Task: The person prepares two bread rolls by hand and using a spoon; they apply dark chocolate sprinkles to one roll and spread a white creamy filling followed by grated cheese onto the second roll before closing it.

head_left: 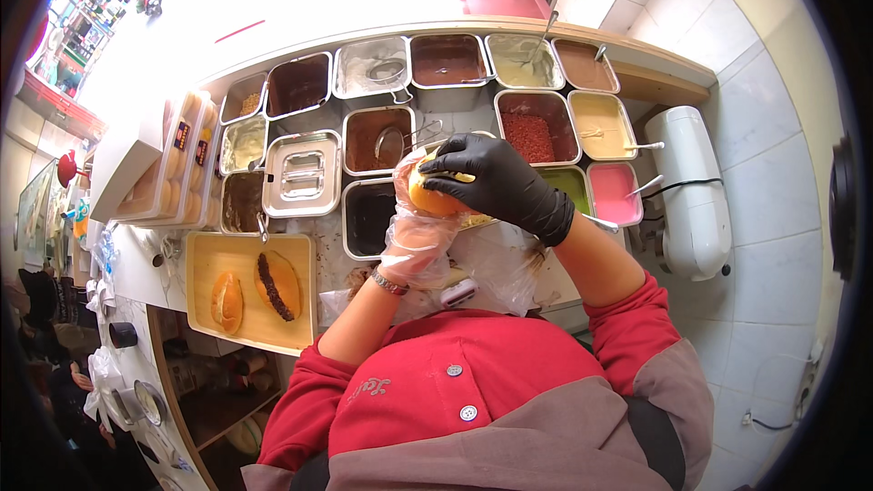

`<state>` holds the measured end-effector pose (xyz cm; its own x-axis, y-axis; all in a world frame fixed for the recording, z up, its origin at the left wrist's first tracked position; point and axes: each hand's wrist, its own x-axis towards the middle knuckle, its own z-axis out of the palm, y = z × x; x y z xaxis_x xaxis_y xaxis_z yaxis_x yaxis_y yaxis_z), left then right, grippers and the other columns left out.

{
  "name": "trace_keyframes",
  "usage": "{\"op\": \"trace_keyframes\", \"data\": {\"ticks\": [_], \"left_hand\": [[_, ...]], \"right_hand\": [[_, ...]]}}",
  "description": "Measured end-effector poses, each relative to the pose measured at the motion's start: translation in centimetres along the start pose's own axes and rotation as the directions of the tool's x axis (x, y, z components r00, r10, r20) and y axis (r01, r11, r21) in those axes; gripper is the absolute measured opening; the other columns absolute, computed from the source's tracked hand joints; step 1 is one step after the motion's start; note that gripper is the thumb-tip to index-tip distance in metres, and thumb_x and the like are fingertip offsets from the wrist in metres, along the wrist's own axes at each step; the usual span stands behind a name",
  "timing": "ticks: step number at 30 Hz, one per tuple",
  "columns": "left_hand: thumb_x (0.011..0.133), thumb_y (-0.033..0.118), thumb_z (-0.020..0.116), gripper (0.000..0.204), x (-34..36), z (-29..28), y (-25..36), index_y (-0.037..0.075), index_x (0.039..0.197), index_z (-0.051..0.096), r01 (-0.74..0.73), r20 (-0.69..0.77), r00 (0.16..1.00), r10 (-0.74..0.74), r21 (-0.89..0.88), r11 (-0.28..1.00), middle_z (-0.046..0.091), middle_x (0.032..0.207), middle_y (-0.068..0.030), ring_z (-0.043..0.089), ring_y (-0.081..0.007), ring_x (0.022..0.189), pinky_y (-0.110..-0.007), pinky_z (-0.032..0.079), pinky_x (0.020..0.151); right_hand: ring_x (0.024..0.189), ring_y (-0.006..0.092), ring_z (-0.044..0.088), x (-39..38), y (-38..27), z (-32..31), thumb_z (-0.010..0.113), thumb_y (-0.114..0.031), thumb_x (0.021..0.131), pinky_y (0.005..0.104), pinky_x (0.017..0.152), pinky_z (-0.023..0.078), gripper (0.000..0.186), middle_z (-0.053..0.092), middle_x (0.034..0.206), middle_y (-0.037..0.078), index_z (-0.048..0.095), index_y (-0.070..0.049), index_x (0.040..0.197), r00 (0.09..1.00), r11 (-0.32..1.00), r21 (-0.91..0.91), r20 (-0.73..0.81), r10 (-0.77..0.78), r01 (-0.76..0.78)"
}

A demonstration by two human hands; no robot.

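The bun (434, 202) sits clasped in the left hand (418, 241), to the left of the right hand (498, 180), whose bunched fingers touch it; whether they pinch anything, or its long axis, I cannot tell

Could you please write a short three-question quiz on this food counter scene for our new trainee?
1. Which of the worker's hands wears the black glove?
2. True or false, of the tan tray: both buns lying on it carry a dark strip.
3. Fill in the blank: the pan just left of the pink pan holds a ____ filling.

Key:
1. The right hand; the left hand is in clear plastic and holds an orange-brown bun.
2. False: only the right-hand bun has the dark strip; the left-hand bun has none.
3. Green.
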<state>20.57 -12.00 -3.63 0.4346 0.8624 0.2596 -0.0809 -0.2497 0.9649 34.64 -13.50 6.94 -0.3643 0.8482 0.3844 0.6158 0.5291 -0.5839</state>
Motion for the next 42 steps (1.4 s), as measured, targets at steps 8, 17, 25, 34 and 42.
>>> {"op": "trace_keyframes", "data": {"ticks": [8,17,25,34,42], "left_hand": [[0.070,-0.001,0.073,0.082,-0.4,-0.1,0.8,0.010,0.134,0.023,-0.055,-0.026,0.998,0.058,0.085,0.995,0.043,0.125,-0.0073,0.046,-0.0157,0.115,-0.031,0.036,0.103],[0.068,-0.006,0.071,0.087,-0.7,0.4,2.8,0.009,0.137,0.020,0.184,-0.022,0.981,-0.195,-0.237,0.954,0.044,0.124,-0.0080,0.049,-0.0173,0.113,-0.029,0.039,0.099],[0.070,-0.005,0.070,0.085,-0.5,0.2,2.7,0.009,0.136,0.018,0.015,-0.037,0.999,-0.017,-0.055,0.998,0.044,0.124,-0.0086,0.049,-0.0171,0.113,-0.029,0.040,0.097],[0.071,-0.002,0.072,0.084,-0.4,0.3,0.5,0.010,0.135,0.019,-0.062,-0.080,0.995,0.056,-0.080,0.995,0.044,0.125,-0.0076,0.048,-0.0164,0.114,-0.030,0.037,0.101],[0.078,0.011,0.070,0.076,0.2,0.2,0.9,0.010,0.135,0.021,0.080,0.056,0.996,-0.064,-0.369,0.926,0.047,0.126,-0.0041,0.048,-0.0132,0.116,-0.035,0.027,0.109]], "right_hand": [[0.089,0.0308,0.060,-0.2,-0.3,-0.2,0.073,-0.021,0.075,0.0373,0.079,0.049,0.033,0.062,0.099,0.014,0.067,-0.006,0.104,1.000,1.000,0.002,-0.015,0.001,-0.001],[0.103,0.0312,0.054,0.7,-0.4,-0.9,0.072,-0.029,0.072,0.0393,0.092,0.042,0.041,0.059,0.106,0.013,0.063,-0.007,0.105,0.992,0.974,-0.192,0.068,-0.107,0.119],[0.097,0.0338,0.057,0.6,-0.8,-1.2,0.071,-0.024,0.074,0.0388,0.086,0.047,0.036,0.060,0.106,0.015,0.062,-0.006,0.104,0.980,0.983,-0.182,0.189,0.057,-0.022],[0.089,0.0330,0.059,0.3,-0.3,-1.1,0.070,-0.018,0.073,0.0399,0.080,0.049,0.029,0.062,0.097,0.015,0.062,-0.004,0.097,0.992,0.977,-0.190,0.089,-0.085,0.100],[0.080,0.0325,0.061,-0.2,-0.1,-0.8,0.068,-0.015,0.077,0.0385,0.075,0.051,0.019,0.064,0.090,0.015,0.066,-0.005,0.094,0.995,0.972,-0.228,0.097,-0.028,0.050]]}}
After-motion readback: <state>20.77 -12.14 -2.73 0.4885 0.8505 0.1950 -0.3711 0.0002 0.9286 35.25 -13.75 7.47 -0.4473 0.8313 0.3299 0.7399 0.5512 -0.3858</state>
